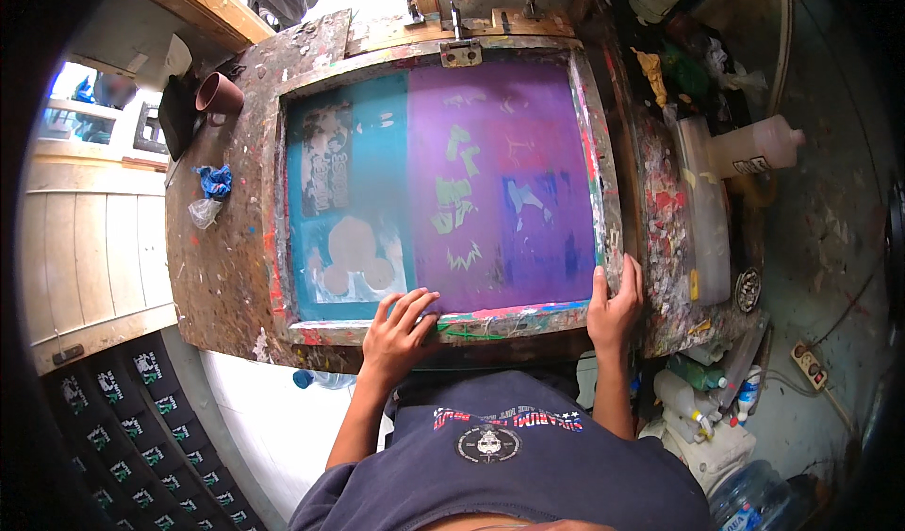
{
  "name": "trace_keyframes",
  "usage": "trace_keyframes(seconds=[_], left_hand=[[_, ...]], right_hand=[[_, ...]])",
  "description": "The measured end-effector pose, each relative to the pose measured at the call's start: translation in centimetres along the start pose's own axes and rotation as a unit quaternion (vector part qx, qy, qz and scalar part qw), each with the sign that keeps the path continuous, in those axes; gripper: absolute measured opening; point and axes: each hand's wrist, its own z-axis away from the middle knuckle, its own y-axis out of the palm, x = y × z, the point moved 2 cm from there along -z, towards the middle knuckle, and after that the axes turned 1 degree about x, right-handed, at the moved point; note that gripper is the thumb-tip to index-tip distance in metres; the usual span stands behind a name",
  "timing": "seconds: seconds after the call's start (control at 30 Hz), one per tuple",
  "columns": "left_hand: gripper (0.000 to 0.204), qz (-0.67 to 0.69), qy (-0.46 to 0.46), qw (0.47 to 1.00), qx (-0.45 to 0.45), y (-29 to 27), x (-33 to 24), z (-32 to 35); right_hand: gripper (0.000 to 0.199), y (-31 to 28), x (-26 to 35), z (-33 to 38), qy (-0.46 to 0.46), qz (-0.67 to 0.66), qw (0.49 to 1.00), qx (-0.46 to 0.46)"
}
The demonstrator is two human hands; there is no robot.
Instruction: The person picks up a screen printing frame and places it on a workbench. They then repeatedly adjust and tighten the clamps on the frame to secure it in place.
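Observation:
A wooden screen printing frame (509, 322), smeared with paint, lies flat on the worktable in front of me. Its mesh is teal on the left (382, 191) and purple on the right (556, 267), with several stencil shapes in it. At the near rail, left of the middle, my left hand (398, 335) curls its fingers over the wood. My right hand (615, 316) grips the near right corner, thumb on the inner side and fingers on the outer side. A metal hinge clamp (461, 54) sits on the far rail.
On the table's left stand a brown cup (219, 94) and crumpled blue plastic (215, 181). A plastic bottle (759, 147) lies at the right beside a paint-crusted ledge (665, 210). Dark printed pieces (141, 418) lie in rows at lower left. A power strip (809, 365) is at right.

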Motion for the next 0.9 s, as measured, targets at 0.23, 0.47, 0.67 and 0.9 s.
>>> trace_keyframes(seconds=[0.23,0.47,0.67,0.9], left_hand=[[0.036,0.011,-0.011,1.0,0.001,0.0,0.1,-0.2],[0.041,0.102,-0.02,0.994,0.025,-2.9,-0.7,-2.2],[0.04,0.086,0.026,0.993,-0.071,-5.1,4.4,-8.2],[0.074,-0.015,0.045,0.978,-0.201,-5.0,14.9,-27.4]], right_hand=[[0.044,-0.1,1.1,-0.3,-0.001,0.014,1.0,-0.002],[0.046,-2.5,3.4,-6.3,-0.067,0.077,0.991,0.092],[0.04,3.1,8.9,-17.8,-0.27,0.009,0.96,0.073],[0.047,16.0,21.2,-32.1,-0.227,-0.037,0.951,0.208]])
